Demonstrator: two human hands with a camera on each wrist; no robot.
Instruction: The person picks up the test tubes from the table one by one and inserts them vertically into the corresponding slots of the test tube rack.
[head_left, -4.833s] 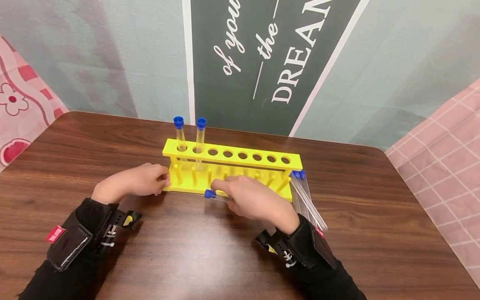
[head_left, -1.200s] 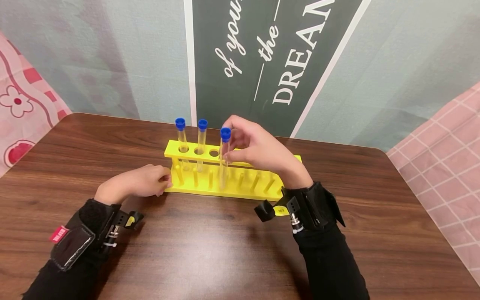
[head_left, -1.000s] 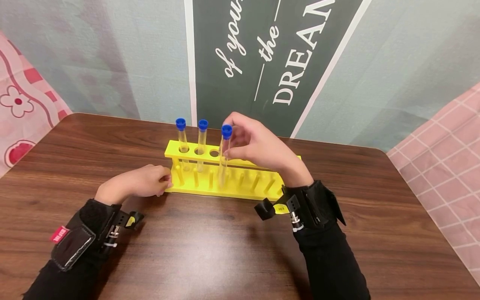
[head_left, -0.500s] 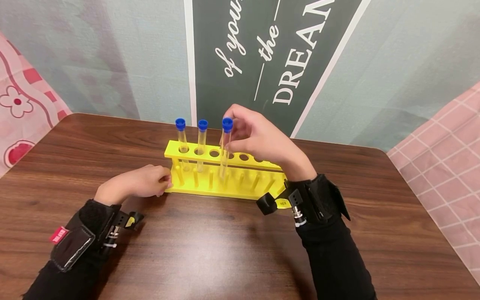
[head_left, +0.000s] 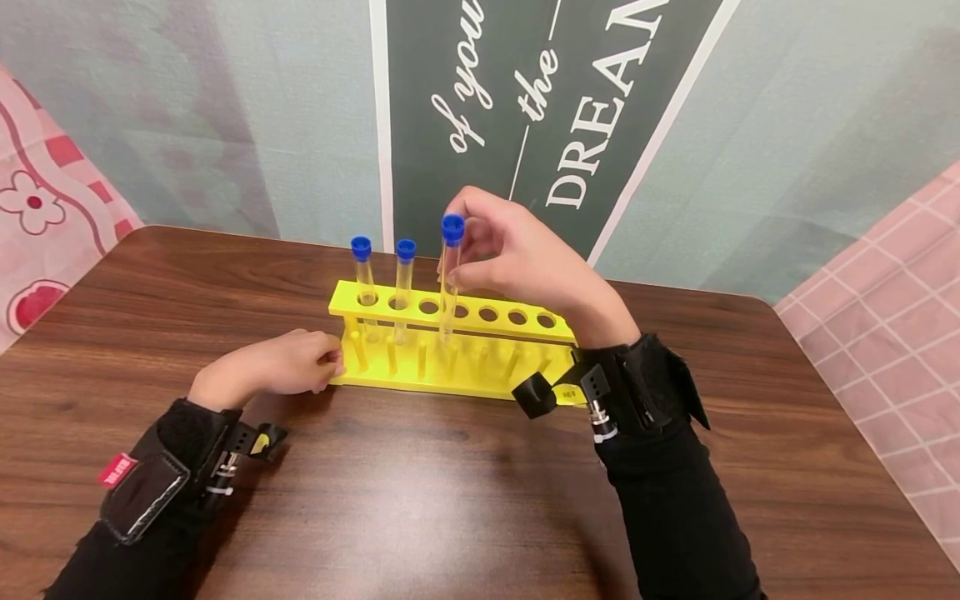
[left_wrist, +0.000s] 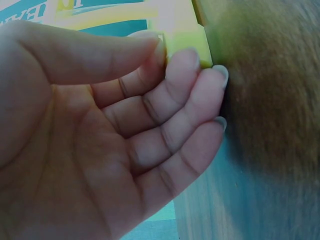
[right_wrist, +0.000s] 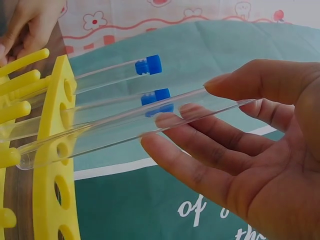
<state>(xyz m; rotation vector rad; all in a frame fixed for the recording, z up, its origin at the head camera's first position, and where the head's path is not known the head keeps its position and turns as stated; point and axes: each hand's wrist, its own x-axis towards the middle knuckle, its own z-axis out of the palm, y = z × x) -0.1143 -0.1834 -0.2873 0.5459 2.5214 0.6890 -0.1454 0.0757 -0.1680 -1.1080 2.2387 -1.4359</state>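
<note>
In the head view a yellow test tube rack (head_left: pixel 465 385) stands on the table. My left hand (head_left: pixel 288 362) pinches the left end of its base; in the left wrist view the thumb and fingers meet at the yellow end (left_wrist: pixel 187 42). With thumb and fingertips my right hand (head_left: pixel 525 258) holds a clear test tube (head_left: pixel 449 271) with a blue cap, nearly upright. Its rounded bottom (right_wrist: pixel 27 160) overlaps the rack's top bar from the camera's side, outside the holes. Two blue-capped tubes, one at the left end (head_left: pixel 362 268) and one beside it (head_left: pixel 404 271), stand in the first two holes.
Several holes (head_left: pixel 488 314) right of the two standing tubes hold no tube. Short yellow pegs (head_left: pixel 422 357) rise from the rack's base. The brown wooden table (head_left: pixel 420 500) ends at a printed cloth backdrop (head_left: pixel 300 125). My right forearm (head_left: pixel 675 492) covers the area right of the rack.
My right hand has brought the tube from lying low before the rack to upright, and over the last second has raised it higher. The left hand stays at the rack's end.
</note>
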